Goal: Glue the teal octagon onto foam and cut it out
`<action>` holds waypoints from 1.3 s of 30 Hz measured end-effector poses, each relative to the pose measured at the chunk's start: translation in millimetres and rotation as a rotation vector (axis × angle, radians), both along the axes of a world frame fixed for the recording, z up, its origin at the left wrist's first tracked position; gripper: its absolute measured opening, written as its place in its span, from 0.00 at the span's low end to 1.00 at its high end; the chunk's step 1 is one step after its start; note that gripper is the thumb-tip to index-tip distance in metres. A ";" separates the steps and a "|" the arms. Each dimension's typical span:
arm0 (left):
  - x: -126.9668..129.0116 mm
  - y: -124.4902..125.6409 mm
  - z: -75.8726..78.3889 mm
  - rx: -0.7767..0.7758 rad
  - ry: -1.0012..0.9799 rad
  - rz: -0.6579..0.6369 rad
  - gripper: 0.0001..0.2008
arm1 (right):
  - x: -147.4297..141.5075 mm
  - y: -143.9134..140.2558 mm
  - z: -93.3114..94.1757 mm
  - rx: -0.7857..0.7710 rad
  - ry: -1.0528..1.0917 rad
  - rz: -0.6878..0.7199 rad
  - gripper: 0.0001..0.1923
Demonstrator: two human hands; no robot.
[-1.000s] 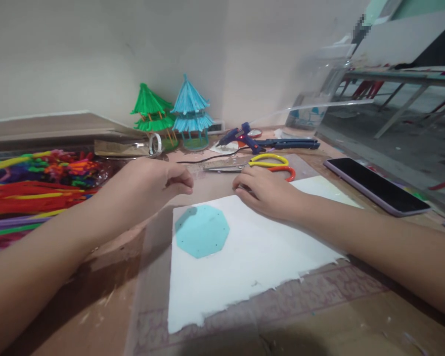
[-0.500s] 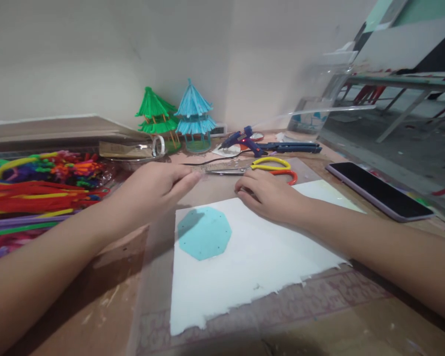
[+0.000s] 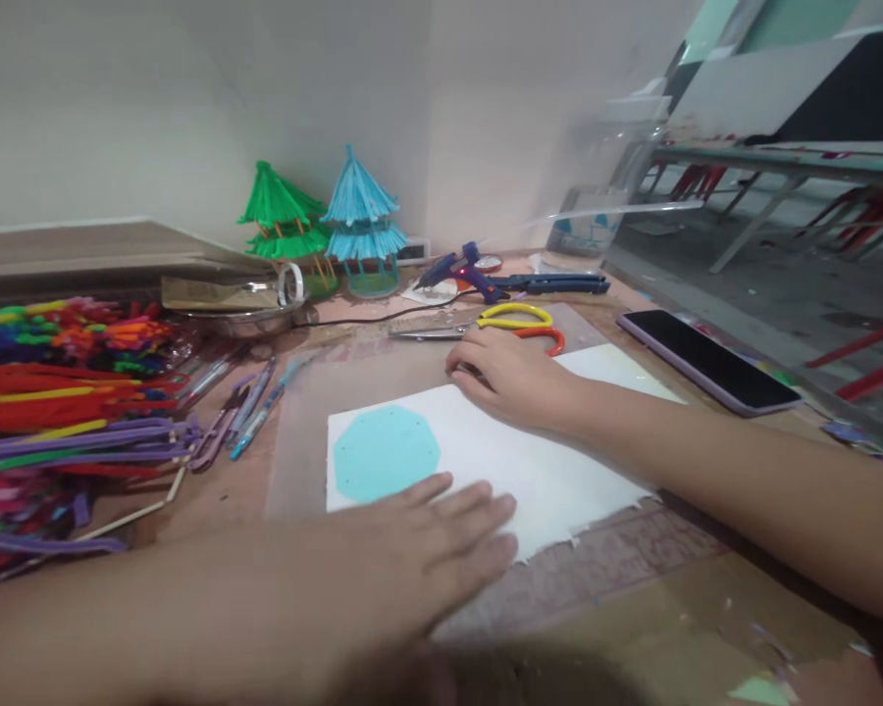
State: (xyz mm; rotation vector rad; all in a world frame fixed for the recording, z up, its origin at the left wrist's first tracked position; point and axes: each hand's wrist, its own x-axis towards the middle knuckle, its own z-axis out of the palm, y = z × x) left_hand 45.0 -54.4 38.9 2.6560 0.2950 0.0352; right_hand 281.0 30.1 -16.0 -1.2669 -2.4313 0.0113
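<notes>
The left hand (image 3: pixel 419 559) lies flat, fingers spread and released, on the near edge of the torn-edged white paper sheet (image 3: pixel 537 471); the right hand (image 3: pixel 511 378) rests palm down, loosely curled and grasping nothing, on the sheet's far edge. On the brown wooden table (image 3: pixel 633 628), a heap of coloured pipe cleaners (image 3: pixel 59 392) fills the left side. The light-blue octagonal paper cutout (image 3: pixel 385 453) sits on the sheet just beyond the left fingertips. Yellow-and-orange-handled scissors (image 3: pixel 500 324) lie just behind the right hand, a black phone (image 3: pixel 706 361) well to the right
</notes>
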 end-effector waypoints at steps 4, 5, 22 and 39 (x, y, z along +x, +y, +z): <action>-2.4 0.5 26.9 -0.150 0.038 -0.039 0.13 | -0.3 -1.1 1.7 -0.017 -0.014 -0.001 0.11; -2.9 6.2 34.4 -0.157 0.022 0.083 0.14 | -0.3 -1.2 2.1 -0.019 -0.015 -0.002 0.11; -33.9 38.2 -38.6 0.705 0.048 0.448 0.20 | -1.5 0.0 -1.9 -0.016 0.000 -0.001 0.10; -37.7 52.1 -39.5 0.493 -0.182 0.637 0.08 | 0.3 0.9 -3.4 -0.002 0.014 0.014 0.10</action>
